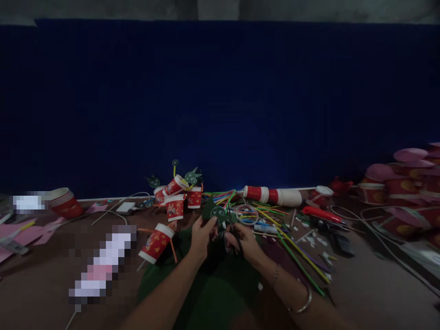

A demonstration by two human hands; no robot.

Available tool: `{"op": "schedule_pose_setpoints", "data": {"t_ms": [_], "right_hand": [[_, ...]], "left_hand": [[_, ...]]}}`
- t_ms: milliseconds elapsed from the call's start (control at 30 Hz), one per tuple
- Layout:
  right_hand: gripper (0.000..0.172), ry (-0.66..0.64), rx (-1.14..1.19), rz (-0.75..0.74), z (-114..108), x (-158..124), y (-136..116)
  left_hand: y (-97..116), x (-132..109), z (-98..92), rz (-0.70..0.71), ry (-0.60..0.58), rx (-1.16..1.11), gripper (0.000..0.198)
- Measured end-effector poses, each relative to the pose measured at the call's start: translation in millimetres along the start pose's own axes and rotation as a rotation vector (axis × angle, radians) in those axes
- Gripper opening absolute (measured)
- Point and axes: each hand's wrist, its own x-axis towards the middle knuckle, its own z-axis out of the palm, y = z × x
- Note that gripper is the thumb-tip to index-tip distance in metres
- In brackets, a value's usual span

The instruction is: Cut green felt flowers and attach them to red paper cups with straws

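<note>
Centre of frame, low: the left hand point(202, 233) pinches a dark green paper disc point(217, 213) between thumb and fingertips and holds it up just above the lap. The right hand point(244, 240) sits just beside it, fingers curled through a dark tool point(238, 245). It looks like scissors, but in this dim light we cannot tell for sure. Below both hands a green sheet point(213, 298) lies across the lap.

Progress, as we judge it: part done.
- Left of centre, a cluster of red paper cups point(175, 206) already carries straws topped with green discs. One more red cup point(156, 243) lies tipped beside the left forearm, with an orange straw through it.
- Right of centre, a sleeve of stacked cups point(275, 196) lies on its side, bare of straws and discs.
- Loose coloured straws point(295, 252) fan out from the hands toward the lower right, with paper scraps among them.

At the far right edge stand more red cups with pink lids point(402, 183). Pink paper point(24, 233) lies at the left edge.
</note>
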Motion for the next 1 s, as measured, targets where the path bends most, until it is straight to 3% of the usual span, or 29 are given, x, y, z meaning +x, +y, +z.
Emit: {"op": "schedule_pose_setpoints", "data": {"t_ms": [1000], "right_hand": [[0.034, 0.002, -0.055, -0.006, -3.9, 0.5, -0.8]], "left_hand": [[6.1, -4.7, 3.5, -0.042, -0.042, 0.064, 0.028]]}}
